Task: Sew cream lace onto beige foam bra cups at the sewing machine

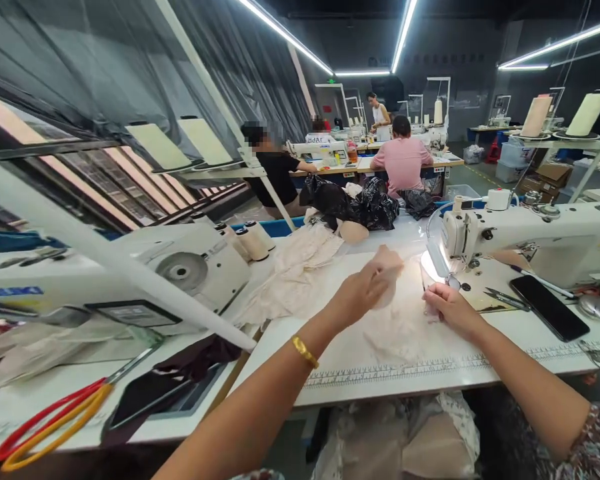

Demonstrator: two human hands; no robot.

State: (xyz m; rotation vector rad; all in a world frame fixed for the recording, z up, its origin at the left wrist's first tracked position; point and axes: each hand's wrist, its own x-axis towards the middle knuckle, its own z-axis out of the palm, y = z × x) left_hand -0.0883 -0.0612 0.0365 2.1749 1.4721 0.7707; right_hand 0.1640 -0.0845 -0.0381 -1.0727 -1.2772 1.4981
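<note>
My left hand (373, 283), with a gold bracelet on its wrist, is closed on a pale beige fabric piece (391, 260) above the white table. The piece shows above and below the fingers and is slightly blurred. My right hand (447, 307) is pinched on the edge of thin, pale fabric just in front of the sewing machine's lit needle area (435, 267). Sheer pale fabric (393, 337) lies on the table between my hands; whether both hands hold one connected piece, I cannot tell. The white sewing machine (545, 230) stands on the right.
Near my right hand are small snips (505, 299) and a black phone (550, 307). A pile of beige lace fabric (300, 267) lies left. Red-and-yellow-handled scissors (60, 420) rest beside a second machine (180, 267). Black plastic bags (350, 200) and seated people are beyond.
</note>
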